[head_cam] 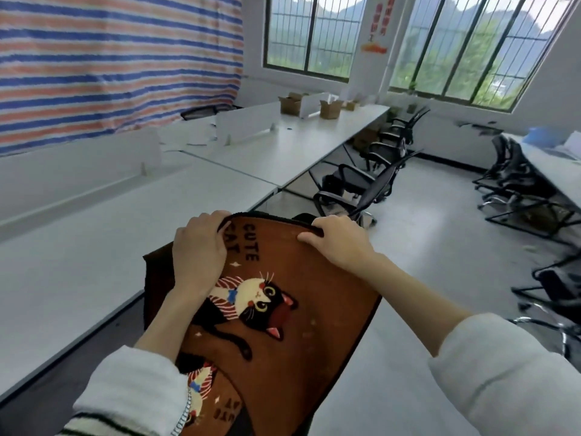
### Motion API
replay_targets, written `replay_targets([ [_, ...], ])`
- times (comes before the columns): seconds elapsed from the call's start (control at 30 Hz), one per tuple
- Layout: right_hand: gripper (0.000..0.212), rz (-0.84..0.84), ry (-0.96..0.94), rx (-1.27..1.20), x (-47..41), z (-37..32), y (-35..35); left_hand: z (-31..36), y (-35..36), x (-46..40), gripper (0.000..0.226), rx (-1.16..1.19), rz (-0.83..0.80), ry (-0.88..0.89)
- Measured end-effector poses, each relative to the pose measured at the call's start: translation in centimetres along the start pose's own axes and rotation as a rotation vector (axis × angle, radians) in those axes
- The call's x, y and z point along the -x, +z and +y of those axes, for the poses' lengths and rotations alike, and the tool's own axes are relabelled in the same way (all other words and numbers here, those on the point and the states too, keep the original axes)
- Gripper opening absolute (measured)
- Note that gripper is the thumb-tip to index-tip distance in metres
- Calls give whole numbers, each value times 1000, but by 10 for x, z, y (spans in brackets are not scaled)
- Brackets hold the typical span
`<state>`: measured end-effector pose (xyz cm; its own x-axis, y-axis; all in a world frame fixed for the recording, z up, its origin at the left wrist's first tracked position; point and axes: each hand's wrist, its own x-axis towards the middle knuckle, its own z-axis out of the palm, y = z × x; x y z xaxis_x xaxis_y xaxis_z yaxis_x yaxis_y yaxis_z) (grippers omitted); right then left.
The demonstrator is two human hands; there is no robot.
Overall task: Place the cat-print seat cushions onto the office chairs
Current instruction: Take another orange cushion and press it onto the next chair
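Cat-print cushion [283, 309]: far edge gripped by left hand [198, 247] and right hand [339, 243], held flat, presumably for laying squarely onto a chair [355, 187].

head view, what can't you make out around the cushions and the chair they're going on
- Chair under the top cat-print cushion: hidden by the cushion and both hands, left hand, right hand.
- Second cat-print cushion: mostly covered by the top one and the left sleeve, cut off by the bottom edge.
- Red wall sign between the windows: too blurred to read.
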<state>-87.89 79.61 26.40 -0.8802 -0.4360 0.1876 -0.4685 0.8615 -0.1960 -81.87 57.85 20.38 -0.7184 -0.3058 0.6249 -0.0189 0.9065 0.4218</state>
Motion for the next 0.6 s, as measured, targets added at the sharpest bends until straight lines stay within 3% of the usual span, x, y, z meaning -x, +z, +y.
replay_targets([
  [0.1,32,-160,-14,-59,-35,43,5,8,33,-30,25,-20,12,-34],
  [0.2,25,-218,-6,-144,-74,78,18,13,63,-52,22,-51,6,-43],
  [0.37,13,-168,-66,-166,-152,119,33,17,118,-89,24,-60,5,-121],
  [0.6,23,-67,-174,-218,-271,182,37,47,189,-171,27,-95,68,-225],
])
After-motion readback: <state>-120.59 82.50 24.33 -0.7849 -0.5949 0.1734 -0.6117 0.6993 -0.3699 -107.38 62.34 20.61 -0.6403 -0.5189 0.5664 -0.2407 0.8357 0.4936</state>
